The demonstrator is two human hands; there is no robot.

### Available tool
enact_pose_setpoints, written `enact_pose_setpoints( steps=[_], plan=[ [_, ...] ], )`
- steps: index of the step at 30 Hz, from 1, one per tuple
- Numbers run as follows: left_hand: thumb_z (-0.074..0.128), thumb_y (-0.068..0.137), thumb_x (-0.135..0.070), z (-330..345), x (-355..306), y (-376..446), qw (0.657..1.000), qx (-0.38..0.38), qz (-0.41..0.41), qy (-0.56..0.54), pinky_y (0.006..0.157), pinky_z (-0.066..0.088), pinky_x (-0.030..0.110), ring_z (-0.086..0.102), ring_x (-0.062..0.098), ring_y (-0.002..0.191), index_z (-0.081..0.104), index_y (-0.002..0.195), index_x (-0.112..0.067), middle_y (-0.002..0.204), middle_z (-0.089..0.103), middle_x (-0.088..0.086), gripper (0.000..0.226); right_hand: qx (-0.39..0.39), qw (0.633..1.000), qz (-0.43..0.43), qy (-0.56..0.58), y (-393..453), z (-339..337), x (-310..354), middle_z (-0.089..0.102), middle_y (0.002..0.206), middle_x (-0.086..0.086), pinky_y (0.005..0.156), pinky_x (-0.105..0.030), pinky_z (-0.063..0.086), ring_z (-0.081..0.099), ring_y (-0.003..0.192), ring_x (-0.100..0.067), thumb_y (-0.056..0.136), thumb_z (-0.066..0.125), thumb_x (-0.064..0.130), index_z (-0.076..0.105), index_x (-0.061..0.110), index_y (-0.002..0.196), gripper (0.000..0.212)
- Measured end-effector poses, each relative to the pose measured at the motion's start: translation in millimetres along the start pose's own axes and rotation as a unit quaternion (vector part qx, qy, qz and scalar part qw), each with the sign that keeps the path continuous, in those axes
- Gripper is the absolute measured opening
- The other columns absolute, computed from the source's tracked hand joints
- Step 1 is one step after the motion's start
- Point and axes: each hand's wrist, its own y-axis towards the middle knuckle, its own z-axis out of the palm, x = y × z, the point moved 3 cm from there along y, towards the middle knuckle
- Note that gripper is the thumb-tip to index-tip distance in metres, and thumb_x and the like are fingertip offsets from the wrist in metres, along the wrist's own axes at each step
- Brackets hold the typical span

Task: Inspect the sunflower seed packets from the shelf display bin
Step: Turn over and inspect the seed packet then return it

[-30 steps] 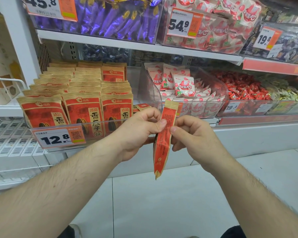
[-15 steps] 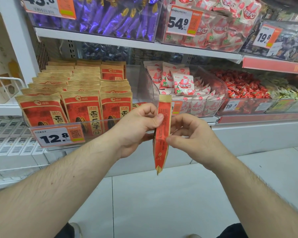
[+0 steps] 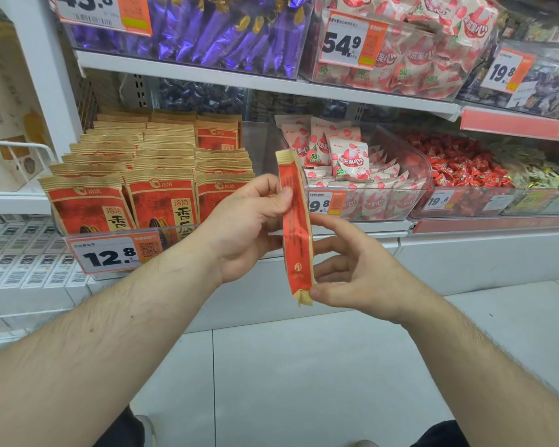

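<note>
A red and tan sunflower seed packet (image 3: 297, 227) stands upright and edge-on in front of the shelf. My left hand (image 3: 242, 227) pinches its upper part between thumb and fingers. My right hand (image 3: 352, 272) touches the packet's lower corner with the thumb tip, its fingers spread behind the packet. Several rows of the same packets (image 3: 149, 175) stand in the clear display bin (image 3: 78, 238) at the left, behind a 12.8 price tag (image 3: 113, 254).
To the right, a clear bin of white and pink snack packs (image 3: 346, 162) and a bin of red candies (image 3: 462, 169). The upper shelf (image 3: 207, 72) holds purple wrapped sweets and more bins. White floor tiles (image 3: 304, 382) lie below.
My right hand has slid down the packet from its middle to the bottom corner and its fingers have spread. My left hand keeps its pinch near the top.
</note>
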Motion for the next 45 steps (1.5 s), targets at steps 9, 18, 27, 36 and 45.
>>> enact_pose_setpoints(
  steps=[9,18,27,36,45],
  plan=[
    [0.05,0.098,-0.015,-2,-2,0,1.0,0.001,0.002,-0.021,0.059,0.056,0.032,0.063,0.015,0.057,0.052,0.092,-0.01,0.069,0.065,0.005,0.008,-0.029,0.999,-0.029,-0.017,4,0,-6,0.062,0.113,0.001,0.083,-0.044,0.059,0.069,0.092,-0.021,0.058,0.084,0.024,0.043,0.046,0.141,0.095],
    [0.054,0.099,-0.016,-8,-6,2,0.992,-0.104,0.043,0.061,0.061,0.059,0.033,0.071,0.016,0.07,0.05,0.077,-0.015,0.074,0.072,0.002,0.023,-0.176,0.974,-0.065,-0.125,6,-2,-10,0.042,0.126,0.017,0.081,-0.001,0.035,0.044,0.104,0.015,0.057,0.084,0.038,0.033,0.053,0.14,0.099],
    [0.069,0.088,-0.006,-15,-8,2,0.968,-0.128,0.104,0.191,0.061,0.059,0.039,0.073,0.027,0.077,0.048,0.071,-0.011,0.085,0.069,0.018,0.028,-0.186,0.951,-0.084,-0.231,10,6,-5,0.045,0.126,0.019,0.1,-0.027,0.044,0.046,0.114,-0.001,0.063,0.086,0.041,0.018,0.044,0.143,0.104],
    [0.063,0.082,-0.018,-3,4,-7,0.81,-0.065,0.382,0.439,0.068,0.045,0.025,0.056,0.009,0.074,0.053,0.065,-0.016,0.074,0.062,-0.002,0.019,-0.345,0.921,-0.143,0.112,-3,10,7,0.058,0.121,0.017,0.065,-0.021,0.051,0.058,0.065,-0.01,0.058,0.073,0.055,0.044,0.032,0.137,0.087],
    [0.065,0.079,0.0,2,8,-5,0.764,-0.037,0.45,0.461,0.071,0.048,0.032,0.062,0.02,0.081,0.051,0.081,-0.027,0.085,0.068,0.006,0.031,-0.361,0.905,-0.176,0.138,-8,11,10,0.067,0.089,0.02,0.072,-0.025,0.053,0.064,0.078,-0.01,0.065,0.073,0.048,0.057,0.028,0.102,0.045]
  ],
)
